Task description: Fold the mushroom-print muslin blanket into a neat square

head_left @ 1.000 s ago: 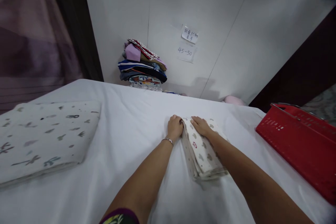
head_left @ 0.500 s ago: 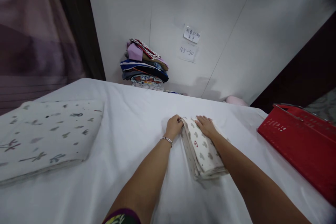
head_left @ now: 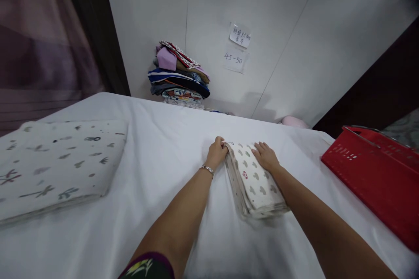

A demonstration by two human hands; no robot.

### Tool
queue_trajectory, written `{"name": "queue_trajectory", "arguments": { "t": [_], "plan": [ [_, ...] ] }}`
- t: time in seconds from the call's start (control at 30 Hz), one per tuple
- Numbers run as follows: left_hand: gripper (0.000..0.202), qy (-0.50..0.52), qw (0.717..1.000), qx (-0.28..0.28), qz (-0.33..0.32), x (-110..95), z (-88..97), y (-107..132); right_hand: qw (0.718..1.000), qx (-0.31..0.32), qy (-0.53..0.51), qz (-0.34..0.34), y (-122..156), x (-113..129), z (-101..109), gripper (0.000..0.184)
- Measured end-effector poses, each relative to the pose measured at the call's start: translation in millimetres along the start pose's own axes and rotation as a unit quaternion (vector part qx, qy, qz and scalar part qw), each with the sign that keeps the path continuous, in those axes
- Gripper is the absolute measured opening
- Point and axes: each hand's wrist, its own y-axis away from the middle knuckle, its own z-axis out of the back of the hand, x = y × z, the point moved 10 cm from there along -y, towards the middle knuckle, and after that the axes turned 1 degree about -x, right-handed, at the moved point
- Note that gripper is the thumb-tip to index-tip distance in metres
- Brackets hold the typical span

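A white cloth (head_left: 255,183) printed with grey-beige shapes and a few red and green ones lies folded into a thick rectangle on the white-covered table. At its far left corner my left hand (head_left: 216,153) is closed, the fingers pinching the folded edge; a silver bracelet circles that wrist. My right hand (head_left: 266,156) rests flat on the far right part of the cloth, fingers stretched out. Over on the left of the table lies a second folded cloth (head_left: 72,161), white with small plant-like prints, untouched by either hand.
A red plastic basket (head_left: 373,174) with a metal handle stands at the right edge of the table. Against the wall behind rises a stack of folded fabrics (head_left: 180,76). Two handwritten paper signs (head_left: 236,59) are fixed to the wall. A pink rounded thing (head_left: 293,122) shows behind the table.
My right hand has slid a little to the right across the cloth, uncovering more of its print. My left hand keeps its place at the corner. The whole view has shifted slightly.
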Motion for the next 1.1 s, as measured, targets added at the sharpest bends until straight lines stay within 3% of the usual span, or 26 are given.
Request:
{"name": "queue_trajectory", "arguments": {
  "t": [0.07, 0.2, 0.3, 0.4, 0.47, 0.63, 0.77, 1.1],
  "plan": [
    [0.036, 0.005, 1.000, 0.006, -0.002, 0.1, -1.4, -0.1, 1.000, 0.002, 0.002, 0.005, 0.0, -0.7, 0.6, 0.051],
    [0.029, 0.013, 1.000, 0.019, -0.007, 0.9, -3.3, 0.1, 1.000, 0.022, -0.019, -0.011, 1.3, 6.9, 6.4, 0.053],
    [0.025, 0.013, 1.000, 0.021, -0.003, 2.2, -4.9, -0.6, 0.998, 0.021, -0.057, 0.029, 10.0, 33.0, 11.0, 0.057],
    [0.023, 0.003, 1.000, 0.021, 0.010, 3.8, -6.3, -1.5, 0.990, 0.034, -0.079, 0.114, 23.5, 67.9, 5.2, 0.056],
    [0.024, -0.008, 0.999, 0.022, 0.025, 5.0, -5.7, -1.1, 0.988, 0.040, -0.074, 0.133, 29.1, 78.4, -0.3, 0.056],
    [0.030, -0.053, 0.996, 0.016, 0.066, 5.3, 7.3, 7.2, 0.989, 0.045, -0.065, 0.126, 30.3, 78.5, -3.9, 0.055],
    [0.017, -0.108, 0.988, 0.044, 0.098, 3.2, 14.2, 21.6, 0.989, 0.049, -0.065, 0.122, 29.9, 77.2, -2.2, 0.056],
    [0.022, -0.160, 0.969, 0.139, 0.124, -9.0, -6.9, 54.3, 0.990, 0.047, -0.069, 0.117, 31.8, 78.7, -0.3, 0.054]
  ]
}}
